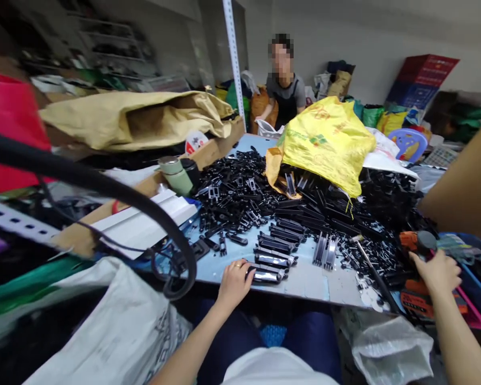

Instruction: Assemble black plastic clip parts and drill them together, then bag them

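Going from the left, we are seeing our left hand (235,280) curving its fingers over the left end of the nearest black bar (266,276), which is lying flat at the front edge of the surface (306,286). We cannot tell whether the fingers are pinching it or only resting there. We are judging the bar light, stiff and a little slippery on its shiny face, so we are favouring a hold across its long sides near an end. More bars are lying in a row behind it. Farther right, a hammer (374,270) is lying slantwise beside small black parts (360,251). At the far right, our right hand (441,271) is sitting at the handle of an orange drill (409,240), its thumb and fingers standing apart; we cannot tell how firmly it is gripping. The drill is looking heavy and rigid, calling for a full hold around the handle.
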Motion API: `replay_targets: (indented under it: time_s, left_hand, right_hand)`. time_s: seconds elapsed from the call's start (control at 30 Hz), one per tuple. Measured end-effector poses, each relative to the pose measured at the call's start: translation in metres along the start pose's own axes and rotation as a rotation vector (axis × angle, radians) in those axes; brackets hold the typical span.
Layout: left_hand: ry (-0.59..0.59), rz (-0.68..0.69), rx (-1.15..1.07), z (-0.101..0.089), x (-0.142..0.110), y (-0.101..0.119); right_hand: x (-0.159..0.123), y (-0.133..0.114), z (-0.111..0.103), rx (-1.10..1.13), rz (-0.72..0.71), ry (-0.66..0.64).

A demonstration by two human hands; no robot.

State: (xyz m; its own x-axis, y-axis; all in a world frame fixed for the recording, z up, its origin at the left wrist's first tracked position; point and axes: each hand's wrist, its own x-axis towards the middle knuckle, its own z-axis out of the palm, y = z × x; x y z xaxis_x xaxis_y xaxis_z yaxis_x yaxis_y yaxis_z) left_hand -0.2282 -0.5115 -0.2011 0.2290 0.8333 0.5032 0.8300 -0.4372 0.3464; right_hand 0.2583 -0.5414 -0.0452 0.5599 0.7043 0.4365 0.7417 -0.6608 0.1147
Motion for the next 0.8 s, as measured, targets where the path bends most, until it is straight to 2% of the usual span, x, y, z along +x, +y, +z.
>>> replay_targets:
  time_s: [0.07, 0.1, 0.13, 0.23, 0.33, 0.43, 0.5, 0.63, 0.8]
  left_hand:
    - [-0.028, -0.022, -0.055, -0.004, -0.004, -0.013]
    - [-0.040, -0.023, -0.097, -0.005, -0.006, -0.018]
    - [-0.049, -0.025, -0.139, -0.004, -0.007, -0.022]
    - [-0.049, -0.070, -0.259, 0.001, -0.007, -0.026]
    - [-0.008, -0.149, -0.340, 0.009, -0.004, -0.021]
    - [0.032, -0.205, -0.391, 0.016, -0.002, -0.010]
    - [0.056, -0.236, -0.427, 0.020, -0.002, -0.003]
    - [0.096, -0.288, -0.501, 0.025, -0.003, 0.000]
    - [0.114, -0.322, -0.558, 0.027, -0.005, -0.001]
  right_hand:
    - [-0.018, -0.018, -0.007, 0.105, 0.093, 0.227]
    - [-0.026, -0.031, -0.008, 0.207, 0.058, 0.279]
    - [-0.035, -0.048, -0.008, 0.300, -0.041, 0.282]
    - [-0.059, -0.111, 0.003, 0.531, -0.403, 0.114]
    - [-0.084, -0.184, 0.023, 0.665, -0.683, -0.118]
    - [-0.102, -0.248, 0.034, 0.631, -0.825, -0.261]
    - [-0.105, -0.280, 0.033, 0.536, -0.861, -0.311]
    - [-0.093, -0.314, 0.020, 0.340, -0.950, -0.414]
    - [-0.072, -0.321, 0.012, 0.266, -1.002, -0.450]
